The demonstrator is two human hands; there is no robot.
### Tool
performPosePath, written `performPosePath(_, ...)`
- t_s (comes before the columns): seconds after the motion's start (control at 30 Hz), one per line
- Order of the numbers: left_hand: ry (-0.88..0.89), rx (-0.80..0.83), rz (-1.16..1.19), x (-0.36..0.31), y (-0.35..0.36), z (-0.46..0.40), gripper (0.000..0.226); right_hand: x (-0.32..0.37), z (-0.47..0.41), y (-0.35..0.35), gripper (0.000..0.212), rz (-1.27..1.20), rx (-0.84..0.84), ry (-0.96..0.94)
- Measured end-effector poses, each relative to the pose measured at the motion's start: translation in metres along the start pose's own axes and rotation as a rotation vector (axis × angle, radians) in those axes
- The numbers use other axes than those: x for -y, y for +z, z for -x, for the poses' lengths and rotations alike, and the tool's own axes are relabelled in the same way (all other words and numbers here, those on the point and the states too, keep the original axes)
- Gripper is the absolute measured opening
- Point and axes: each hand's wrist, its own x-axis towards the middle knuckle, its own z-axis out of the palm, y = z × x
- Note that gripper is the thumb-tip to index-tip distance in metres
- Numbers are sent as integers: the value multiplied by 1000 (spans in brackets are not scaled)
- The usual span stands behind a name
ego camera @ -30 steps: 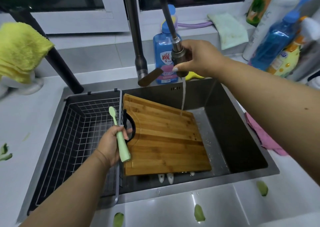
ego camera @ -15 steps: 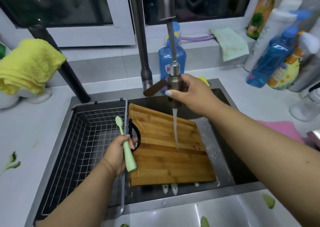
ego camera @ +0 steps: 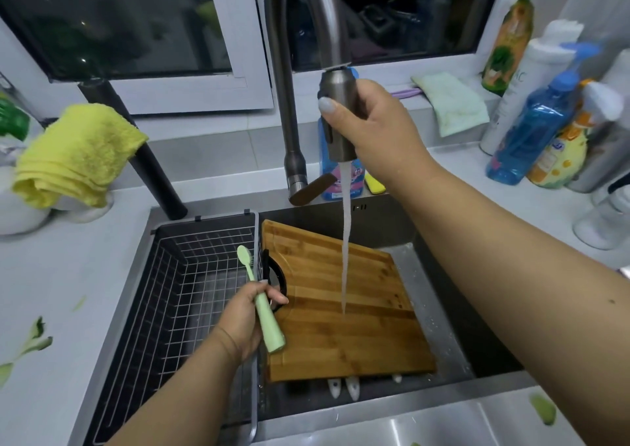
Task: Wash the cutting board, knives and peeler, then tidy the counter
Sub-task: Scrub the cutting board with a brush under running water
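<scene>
Head view looks down on a counter [ego camera: 61, 285] with a sink [ego camera: 439, 391] set into it. Left half of the sink holds a wire basket [ego camera: 191, 295]. In the right half a wooden board [ego camera: 344, 329] lies tilted, its left edge against the basket and its black handle loop at that side. 2 white tips, perhaps knife handles, poke out from under its near edge; what they are cannot be told for sure. A tap [ego camera: 293, 80] arches over the sink, and water [ego camera: 346, 241] falls from its spray head [ego camera: 339, 118] onto the middle of the board. The right hand [ego camera: 378, 132] is wrapped around the spray head, thumb across its front. The left hand [ego camera: 245, 319] grips a pale green brush [ego camera: 262, 302] by its handle, bristle end pointing away, at the board's left edge just above the basket rim. A yellow cloth [ego camera: 75, 155] sits at far left, bottles [ego camera: 531, 132] at far right, green scraps [ego camera: 34, 340] on the counter.
</scene>
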Motion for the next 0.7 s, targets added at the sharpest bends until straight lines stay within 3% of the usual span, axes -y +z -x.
performPosePath(0.13,-8,24,-90,3,-3,-6,55,2,-12,0,23,38,-62,-32)
performPosePath(0.23,-55,8,-186,3,0,-7,63,-2,2,0,47,264,-326,-143)
performPosePath(0.3,-63,4,-221,3,2,-6,66,-8,33,3,38,333,-449,-286)
performPosePath(0.37,-63,-15,-246,2,5,-5,65,-21,74,14,19,346,-239,-273)
performPosePath(0.43,-41,-34,-268,1,6,-5,64,-38,111,37,19,480,179,-56)
performPosePath(0.5,-27,-31,-292,2,6,-7,65,-61,134,63,23,585,456,121)
performPosePath(0.63,-13,-67,-284,4,11,-10,69,-95,147,99,56,473,562,305)
performPosePath(0.7,-12,-72,-283,4,15,-10,64,-103,146,107,55,425,565,360)
